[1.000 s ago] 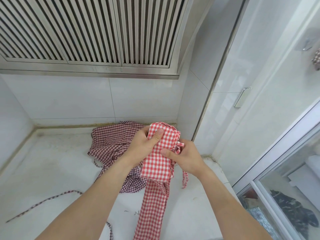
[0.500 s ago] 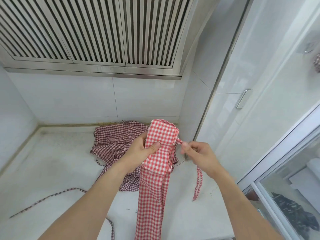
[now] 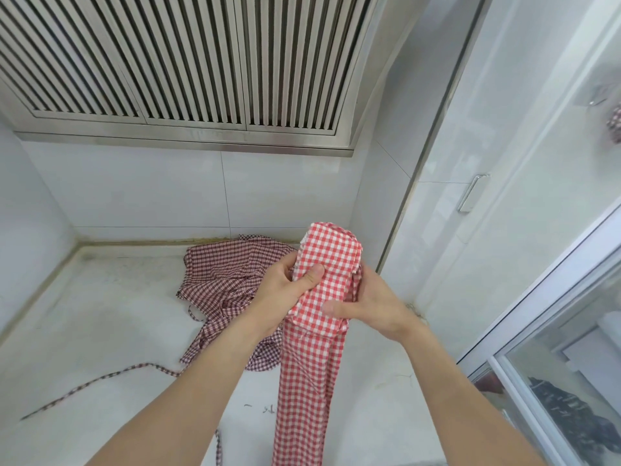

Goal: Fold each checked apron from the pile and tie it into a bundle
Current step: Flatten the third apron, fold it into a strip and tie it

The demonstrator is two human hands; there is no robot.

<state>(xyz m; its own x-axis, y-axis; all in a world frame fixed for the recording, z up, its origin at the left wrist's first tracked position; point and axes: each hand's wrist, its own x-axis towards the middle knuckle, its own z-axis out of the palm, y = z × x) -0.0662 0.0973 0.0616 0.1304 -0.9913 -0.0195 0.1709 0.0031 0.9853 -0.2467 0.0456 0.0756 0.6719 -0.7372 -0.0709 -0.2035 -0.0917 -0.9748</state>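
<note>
You are holding the red checked apron (image 3: 324,280) up above the white counter (image 3: 100,331), folded into a thick oblong pad at the top, with a long flat tail of the same thin woven cloth hanging down from it toward the near edge. Your left hand (image 3: 285,290) is gripping the pad's left side, thumb pressing flat across the front. Your right hand (image 3: 373,304) is curling round its right edge, thumb lying along the lower front; its other fingers are hiding behind the cloth. Just behind your left wrist, a darker maroon checked apron (image 3: 228,277) is lying crumpled on the counter, and its narrow strap (image 3: 100,381) is trailing away leftward. Above, a ribbed steel vent hood (image 3: 188,62) is spanning the glossy tiled wall (image 3: 168,190). To the right, a smooth white door with a metal handle (image 3: 470,196) is standing.
</note>
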